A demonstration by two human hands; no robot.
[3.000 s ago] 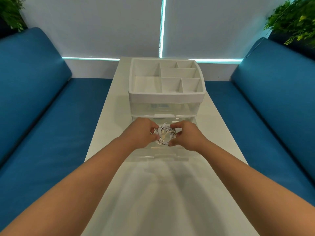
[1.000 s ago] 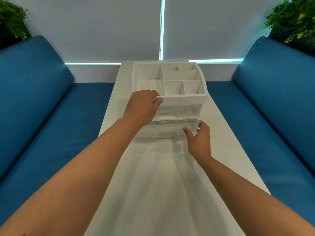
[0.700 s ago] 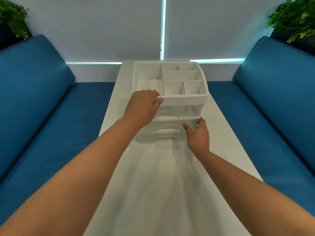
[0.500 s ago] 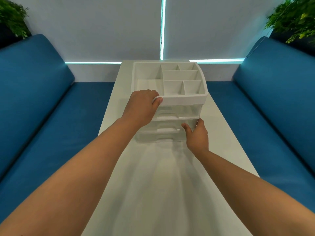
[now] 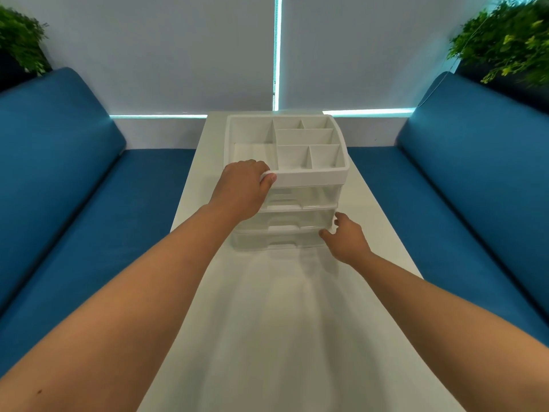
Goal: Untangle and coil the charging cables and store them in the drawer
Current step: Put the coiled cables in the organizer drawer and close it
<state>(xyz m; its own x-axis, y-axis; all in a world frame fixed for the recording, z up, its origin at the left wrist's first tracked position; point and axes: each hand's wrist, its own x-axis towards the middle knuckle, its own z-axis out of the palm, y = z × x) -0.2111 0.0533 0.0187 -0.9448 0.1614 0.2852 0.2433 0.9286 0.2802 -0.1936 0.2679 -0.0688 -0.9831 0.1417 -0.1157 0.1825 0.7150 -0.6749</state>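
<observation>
Head view: the lower drawer (image 5: 282, 240), open with the coiled cables inside a second ago, now sits pushed nearly flush. Left hand (image 5: 242, 190) clamps the organizer (image 5: 312, 175) rim; right hand (image 5: 346, 237) presses the drawer's right corner, fingers loosely spread. Cables are hidden inside, so storing looks done.

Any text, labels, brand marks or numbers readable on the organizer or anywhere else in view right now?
None: no readable text anywhere.
Organizer: plain white top, clear drawers, no label or brand mark visible.
Table, sofas, blinds: no print or signs.
</observation>
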